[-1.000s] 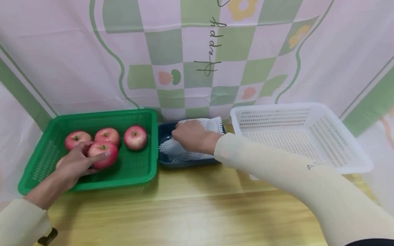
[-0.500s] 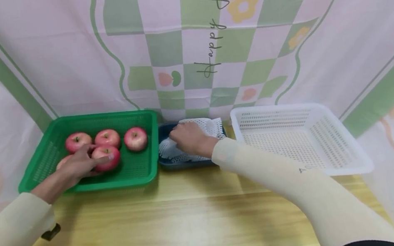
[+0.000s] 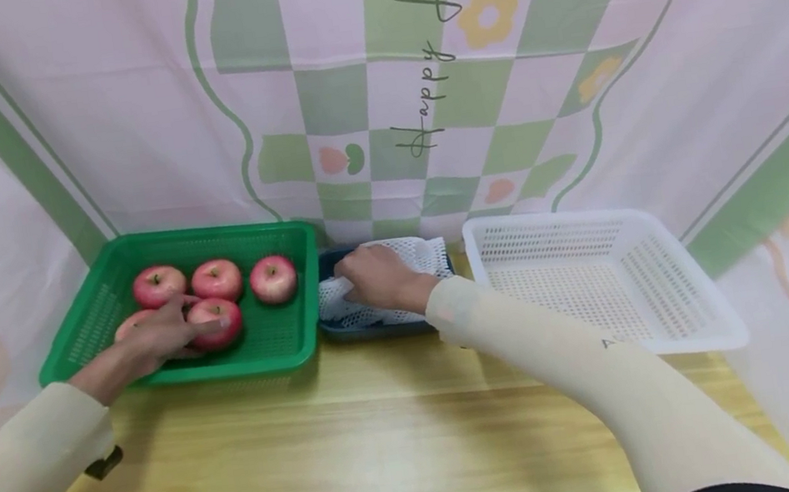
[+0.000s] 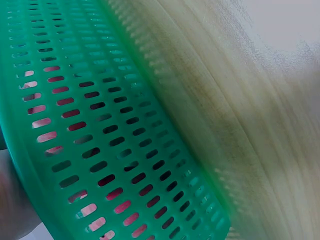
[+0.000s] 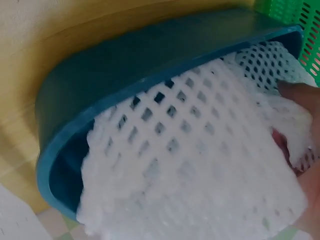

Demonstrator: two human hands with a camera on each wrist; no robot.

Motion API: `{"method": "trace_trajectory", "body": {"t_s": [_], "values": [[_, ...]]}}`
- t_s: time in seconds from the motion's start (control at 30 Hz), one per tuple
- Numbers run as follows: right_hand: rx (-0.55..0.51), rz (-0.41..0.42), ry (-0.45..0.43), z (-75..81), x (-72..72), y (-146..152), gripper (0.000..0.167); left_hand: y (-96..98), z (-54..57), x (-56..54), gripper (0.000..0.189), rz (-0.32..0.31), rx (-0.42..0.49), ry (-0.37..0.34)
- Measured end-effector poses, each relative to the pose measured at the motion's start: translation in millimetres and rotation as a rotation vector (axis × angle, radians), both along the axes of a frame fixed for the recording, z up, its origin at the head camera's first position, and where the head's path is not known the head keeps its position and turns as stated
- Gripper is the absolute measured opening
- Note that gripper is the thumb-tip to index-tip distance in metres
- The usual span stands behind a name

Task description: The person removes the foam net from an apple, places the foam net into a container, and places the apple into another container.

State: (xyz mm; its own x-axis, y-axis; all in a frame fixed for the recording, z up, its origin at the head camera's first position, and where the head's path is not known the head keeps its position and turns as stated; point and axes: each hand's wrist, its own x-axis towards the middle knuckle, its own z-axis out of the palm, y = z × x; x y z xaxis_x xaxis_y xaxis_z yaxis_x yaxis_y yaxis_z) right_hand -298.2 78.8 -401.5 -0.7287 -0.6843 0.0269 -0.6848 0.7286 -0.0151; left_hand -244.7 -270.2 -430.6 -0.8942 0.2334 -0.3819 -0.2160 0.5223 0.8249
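Observation:
In the head view, my left hand reaches into the green basket and grips a red apple, thumb on the near side. Another apple is partly covered by that hand, and three more sit behind and to the right. My right hand is over a dark blue basin, pinching a white foam fruit net. Other white foam netting lies across the basin and over its rim. The left wrist view shows mostly the basket's slotted wall, hiding most of the left hand.
To the right of the basin stands a white slotted basket, partly behind my right sleeve. All three containers line the back of the wooden table, against a patterned cloth.
The apple under my left hand has come slightly lower and to the right in the basket. My right hand has shifted a little to the left over the netting.

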Motion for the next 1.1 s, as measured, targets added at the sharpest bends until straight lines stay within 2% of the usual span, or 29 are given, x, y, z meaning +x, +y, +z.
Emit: {"method": "trace_trajectory", "body": {"t_s": [0.13,0.27,0.5,0.6,0.8,1.0,1.1], "values": [[0.035,-0.023,-0.014,3.3,2.1,2.4,0.032,2.0,0.6,-0.4,0.099,-0.006,0.0,-0.035],[0.034,-0.025,-0.017,12.3,6.7,5.8,0.048,4.2,3.2,0.4,0.095,-0.008,-0.022,-0.03],[0.013,0.008,-0.029,24.7,15.8,9.2,0.057,5.2,7.5,2.8,0.09,-0.029,-0.066,-0.009],[-0.005,0.013,-0.026,25.7,16.9,11.4,0.054,6.5,7.5,3.8,0.083,-0.053,-0.082,0.04],[-0.114,0.011,-0.017,25.4,11.7,15.7,0.021,9.6,7.1,4.1,0.072,-0.084,-0.121,0.146],[-0.281,-0.066,-0.119,30.7,2.8,14.1,0.01,11.9,7.2,3.5,0.057,-0.114,-0.157,0.249],[-0.32,-0.106,-0.157,31.3,-2.3,12.1,0.012,12.4,6.9,4.1,0.057,-0.113,-0.181,0.271]]}}
